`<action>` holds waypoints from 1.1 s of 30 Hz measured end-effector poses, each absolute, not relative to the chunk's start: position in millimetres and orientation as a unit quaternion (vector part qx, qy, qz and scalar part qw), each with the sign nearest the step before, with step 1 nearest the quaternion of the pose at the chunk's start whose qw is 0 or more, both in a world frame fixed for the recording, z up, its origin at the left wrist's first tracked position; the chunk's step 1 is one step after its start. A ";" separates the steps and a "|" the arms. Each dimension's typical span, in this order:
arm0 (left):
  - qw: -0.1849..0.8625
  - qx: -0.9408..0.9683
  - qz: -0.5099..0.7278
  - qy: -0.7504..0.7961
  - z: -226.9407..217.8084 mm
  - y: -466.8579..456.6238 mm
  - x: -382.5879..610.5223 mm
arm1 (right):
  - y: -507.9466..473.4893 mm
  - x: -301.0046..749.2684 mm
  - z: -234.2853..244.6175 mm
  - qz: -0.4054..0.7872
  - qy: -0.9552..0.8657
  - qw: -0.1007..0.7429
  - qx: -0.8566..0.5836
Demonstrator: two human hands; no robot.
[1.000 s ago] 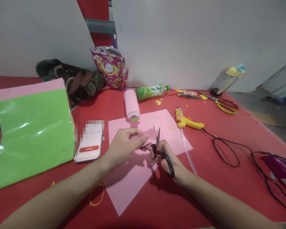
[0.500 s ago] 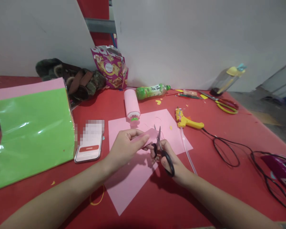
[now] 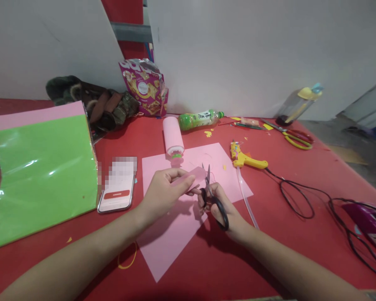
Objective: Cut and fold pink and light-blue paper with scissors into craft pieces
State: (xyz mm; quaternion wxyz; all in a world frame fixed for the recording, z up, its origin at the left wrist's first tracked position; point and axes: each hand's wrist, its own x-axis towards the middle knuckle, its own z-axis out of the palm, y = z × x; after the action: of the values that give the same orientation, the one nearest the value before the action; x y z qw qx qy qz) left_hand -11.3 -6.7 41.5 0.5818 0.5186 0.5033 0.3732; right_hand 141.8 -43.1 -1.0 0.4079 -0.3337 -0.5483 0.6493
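Pinched between the thumb and fingers of my left hand [image 3: 167,190] is a small piece of pink paper [image 3: 198,174]. My right hand [image 3: 221,205] grips a pair of scissors [image 3: 221,212] with black handles; the blades are parted and point away from me, at the right edge of the paper piece. Beneath both hands a large pink sheet [image 3: 172,246] lies flat on the red table. Just beyond it rests a pink-wrapped bottle [image 3: 173,136] on its side, its green-ringed mouth toward me.
Left are a phone [image 3: 117,196] and a green paper pack [image 3: 47,175]. A yellow glue gun [image 3: 247,159] with a trailing cord [image 3: 301,186] lies right. Behind are a snack bag [image 3: 146,90], a green bottle [image 3: 200,120], larger scissors [image 3: 294,138] and a clear bottle [image 3: 297,106].
The paper piece in my left hand has tilted slightly, and the scissor blades look a little closer together. Both hands stay in nearly the same place.
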 end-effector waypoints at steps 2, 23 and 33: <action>0.584 0.517 0.370 0.504 41.2 -7.4 -10.6 | -43.3 141.9 -0.5 0.648 -0.550 0.405 -0.337; 0.581 0.524 0.364 0.505 37.5 -9.1 -9.9 | -43.2 141.1 -0.2 0.648 -0.549 0.406 -0.338; 0.579 0.521 0.370 0.506 38.1 -9.2 -10.5 | -42.7 141.6 -2.3 0.644 -0.545 0.405 -0.353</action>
State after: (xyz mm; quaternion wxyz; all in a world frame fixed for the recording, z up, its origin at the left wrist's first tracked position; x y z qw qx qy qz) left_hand -10.5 -9.2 38.1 0.5790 0.5213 0.5063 0.3697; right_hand 141.6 -42.7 -2.3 0.4048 -0.3525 -0.5448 0.6443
